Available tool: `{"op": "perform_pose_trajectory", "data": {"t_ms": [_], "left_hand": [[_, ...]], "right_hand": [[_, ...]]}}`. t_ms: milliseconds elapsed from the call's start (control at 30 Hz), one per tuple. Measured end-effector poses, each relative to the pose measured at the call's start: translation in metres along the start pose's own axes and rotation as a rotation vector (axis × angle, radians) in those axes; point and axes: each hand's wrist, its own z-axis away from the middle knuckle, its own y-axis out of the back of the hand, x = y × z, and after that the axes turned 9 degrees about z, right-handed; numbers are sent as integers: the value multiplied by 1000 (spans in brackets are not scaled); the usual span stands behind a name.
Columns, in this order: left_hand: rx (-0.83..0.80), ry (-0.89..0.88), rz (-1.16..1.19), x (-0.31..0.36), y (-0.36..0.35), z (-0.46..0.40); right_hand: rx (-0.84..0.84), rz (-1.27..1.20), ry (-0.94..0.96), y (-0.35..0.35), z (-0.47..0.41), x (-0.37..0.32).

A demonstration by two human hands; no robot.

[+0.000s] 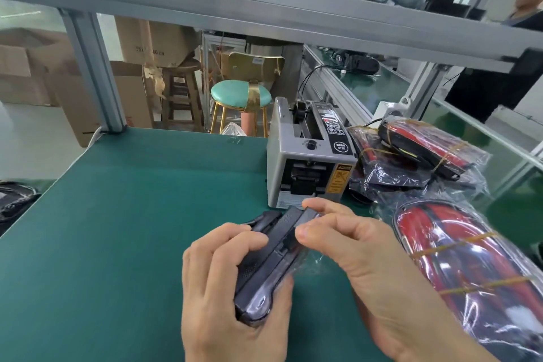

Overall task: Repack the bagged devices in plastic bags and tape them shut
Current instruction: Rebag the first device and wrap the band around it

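A dark grey device (273, 247) in a clear plastic bag sits above the green mat (132, 214), held between both hands. My left hand (232, 288) grips its near end, fingers curled over the top and thumb underneath. My right hand (346, 247) pinches the bag's far edge with thumb and forefinger, just in front of the grey tape dispenser (308, 156). Loose clear film (314, 261) bunches under my right thumb.
Bagged red-and-black devices bound with rubber bands lie at the right (476, 273) and behind it (423, 147). Another bagged item (14, 200) lies at the left edge. An aluminium frame post (97, 76) stands at the mat's far left corner. Stools, cartons and people are beyond.
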Motion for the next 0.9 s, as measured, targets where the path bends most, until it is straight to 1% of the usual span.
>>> {"op": "perform_pose_trajectory", "data": {"t_ms": [333, 533, 900], "left_hand": [[18, -2, 24, 1, -3, 1], [20, 3, 38, -1, -3, 4], [15, -9, 38, -2, -4, 5]], "right_hand": [[-22, 20, -20, -2, 4, -7], [-60, -46, -33, -1, 5, -6], [-80, 46, -30, 0, 4, -10]]}}
